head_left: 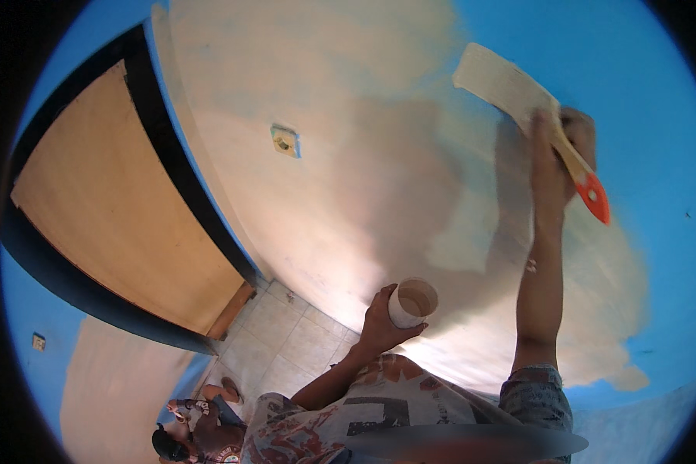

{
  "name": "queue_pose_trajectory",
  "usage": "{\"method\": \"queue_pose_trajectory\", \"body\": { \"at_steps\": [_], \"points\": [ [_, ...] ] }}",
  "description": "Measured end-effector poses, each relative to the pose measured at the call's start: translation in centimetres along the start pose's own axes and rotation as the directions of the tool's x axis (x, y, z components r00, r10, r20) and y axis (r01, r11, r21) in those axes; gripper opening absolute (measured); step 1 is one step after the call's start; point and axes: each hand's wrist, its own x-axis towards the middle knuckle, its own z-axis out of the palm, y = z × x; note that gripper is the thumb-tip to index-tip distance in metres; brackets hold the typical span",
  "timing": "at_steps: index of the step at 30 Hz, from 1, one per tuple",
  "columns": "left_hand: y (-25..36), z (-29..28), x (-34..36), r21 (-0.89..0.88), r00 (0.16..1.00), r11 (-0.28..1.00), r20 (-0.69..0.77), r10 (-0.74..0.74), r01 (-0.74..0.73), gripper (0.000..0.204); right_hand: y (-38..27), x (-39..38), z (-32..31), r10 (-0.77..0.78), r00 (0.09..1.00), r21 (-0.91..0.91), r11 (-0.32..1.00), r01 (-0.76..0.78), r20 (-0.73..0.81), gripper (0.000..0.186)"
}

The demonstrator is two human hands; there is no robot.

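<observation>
My right hand point(553, 151) grips a wide paintbrush with a red-tipped handle point(595, 201) high on the right, its pale bristles point(491, 71) against the wall point(224, 85), near the border between cream paint and blue. Lower, at the middle, my left hand point(380, 317) is wrapped round a pale cup point(414, 301) with light beige liquid inside. My right hand's shadow and a larger shadow fall across the cream part of the wall.
A square socket point(284, 141) is on the wall. At the left are a wooden door point(124, 201) with a dark frame and a second socket point(39, 341). Tiled floor point(286, 332) shows below. Another person point(205, 425) in a dark cap is at the lower left.
</observation>
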Motion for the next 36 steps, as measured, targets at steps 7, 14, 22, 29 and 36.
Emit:
{"method": "queue_pose_trajectory", "body": {
  "at_steps": [7,14,22,29,36],
  "points": [
    [-0.1,1.3,-0.2,0.112,0.996,0.992,0.071,0.057,-0.064,0.092,4.6,-1.2,-16.0,0.115,0.975,-0.305,0.937,-0.169,-0.188,0.02],
    [1.2,2.9,-1.3,0.066,0.981,0.997,0.19,0.036,-0.049,0.092,-1.2,-0.8,-14.5,0.091,0.985,-0.263,0.956,-0.128,-0.146,0.019],
    [1.2,4.3,-1.8,0.058,0.951,0.998,0.31,0.019,-0.039,0.094,-3.6,-0.6,5.3,-0.149,0.987,0.273,0.949,0.159,-0.058,0.014],
    [0.0,4.0,-1.9,0.103,0.938,0.994,0.34,-0.071,0.038,0.094,0.7,-2.3,-3.8,-0.038,0.996,-0.214,0.975,0.056,0.084,0.013],
    [-1.4,6.2,0.0,0.033,0.9,0.996,0.431,0.057,-0.079,0.093,7.4,-5.7,-31.3,0.133,0.962,-0.544,0.803,-0.244,-0.237,0.027]
  ]
}}
